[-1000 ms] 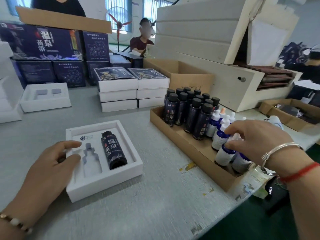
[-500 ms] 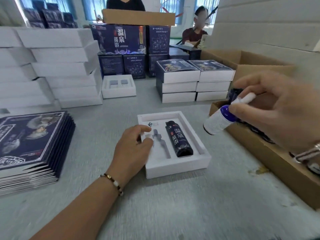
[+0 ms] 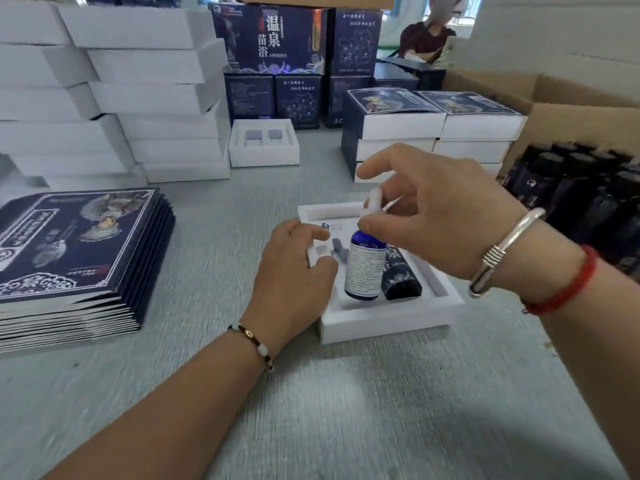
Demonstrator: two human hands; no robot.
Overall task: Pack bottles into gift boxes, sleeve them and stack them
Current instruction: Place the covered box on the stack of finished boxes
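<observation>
Far out beyond the left hand (image 3: 294, 271), on its outer side, lies a stack of flat printed sleeves (image 3: 79, 251), fanned at the near edge and probably kept there to be reached once a box is filled; behind it rise piles of white boxes (image 3: 114, 95). The left hand itself rests on the left rim of the open gift box (image 3: 388, 317), fingers loosely bent over the edge and gripping nothing, which I judge is meant to keep the light foam tray from sliding while the other hand loads it. Just past its fingertips is the empty shaped recess, and hanging over that recess is the dropper bottle (image 3: 363, 268), blue glass with a white label, nearly upright with its base low in the tray and not yet laid flat. The right hand (image 3: 440, 216) pinches its white dropper cap between thumb and fingertips, the other fingers spread clear, a grip that leaves the body free to swing down into the slot. Beneath the right palm, the dark bottle (image 3: 401, 275) already fills its own slot, so room is tight on that side and open towards the left hand. Beyond the right wrist stand more dark bottles in a carton (image 3: 581, 116), near but apart; bare grey table (image 3: 346, 410) lies open in front.
</observation>
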